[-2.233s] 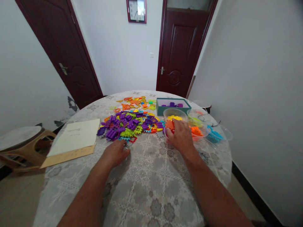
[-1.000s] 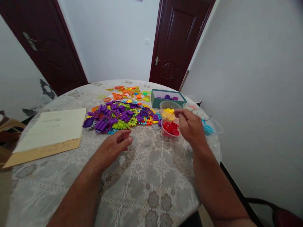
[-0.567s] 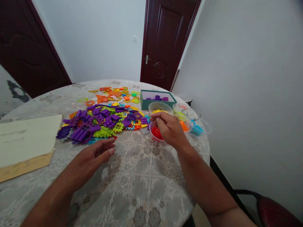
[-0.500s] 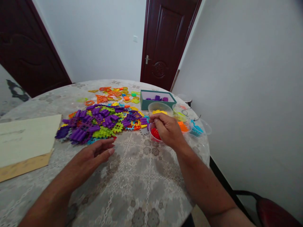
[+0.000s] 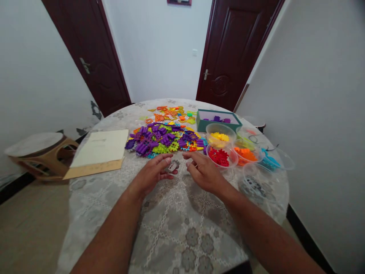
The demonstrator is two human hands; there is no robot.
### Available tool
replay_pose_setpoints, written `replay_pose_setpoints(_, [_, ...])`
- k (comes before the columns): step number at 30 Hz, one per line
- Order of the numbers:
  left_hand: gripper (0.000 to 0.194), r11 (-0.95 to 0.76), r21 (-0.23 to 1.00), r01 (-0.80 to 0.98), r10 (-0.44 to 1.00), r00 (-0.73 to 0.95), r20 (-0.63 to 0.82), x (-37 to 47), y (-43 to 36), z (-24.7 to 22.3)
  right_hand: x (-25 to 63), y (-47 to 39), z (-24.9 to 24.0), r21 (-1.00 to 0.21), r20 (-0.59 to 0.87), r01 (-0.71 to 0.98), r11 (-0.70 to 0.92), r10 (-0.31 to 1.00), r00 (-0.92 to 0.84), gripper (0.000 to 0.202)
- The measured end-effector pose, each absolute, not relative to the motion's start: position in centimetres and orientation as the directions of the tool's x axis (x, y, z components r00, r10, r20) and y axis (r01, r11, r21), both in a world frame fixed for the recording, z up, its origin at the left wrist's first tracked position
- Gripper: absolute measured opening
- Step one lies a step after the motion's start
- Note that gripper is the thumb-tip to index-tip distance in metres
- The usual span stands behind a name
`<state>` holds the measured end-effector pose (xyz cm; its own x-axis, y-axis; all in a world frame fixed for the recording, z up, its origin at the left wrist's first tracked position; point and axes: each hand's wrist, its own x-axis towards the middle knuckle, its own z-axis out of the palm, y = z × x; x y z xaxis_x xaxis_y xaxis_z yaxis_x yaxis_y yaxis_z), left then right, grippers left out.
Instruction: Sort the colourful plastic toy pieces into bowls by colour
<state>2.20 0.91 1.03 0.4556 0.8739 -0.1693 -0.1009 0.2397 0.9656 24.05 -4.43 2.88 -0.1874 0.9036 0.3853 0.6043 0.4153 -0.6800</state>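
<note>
My left hand [image 5: 155, 171] holds a small grey toy piece [image 5: 172, 166] between thumb and fingers, just above the tablecloth. To its right, my right hand [image 5: 203, 170] is apart from it, fingers bent and thumb spread, with nothing visible in it. Beyond both hands lies a heap of purple, green, yellow and blue plastic pieces [image 5: 154, 139]. Right of the heap are clear bowls with yellow pieces [image 5: 219, 139], red pieces [image 5: 219, 156], orange pieces [image 5: 245, 155] and grey pieces [image 5: 253, 186].
A green box [image 5: 202, 123] with purple pieces stands behind the bowls. Blue pieces [image 5: 269, 160] lie at the right edge. Orange pieces [image 5: 168, 113] are spread at the back. Paper sheets [image 5: 99, 148] lie at the left. A wooden stool [image 5: 40, 156] stands beyond the table.
The view has turned left. My right hand has moved away from the red bowl towards my left hand. A grey piece now shows in my left hand.
</note>
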Motion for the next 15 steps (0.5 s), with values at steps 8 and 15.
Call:
replay_pose_setpoints(8, [0.051,0.273,0.960,-0.062,0.818,0.541,-0.197,1.8,0.7,0.9,21.4,-3.8,-0.8,-0.863,0.244,0.436,0.255,0.966,-0.082,0.016])
replay_pose_setpoints(15, [0.054,0.132,0.988,0.078,0.866,0.475,-0.153,1.5,1.0,1.3,21.3,-3.2,-3.1,-0.973,0.134,0.198,0.122,0.990,0.047,0.018])
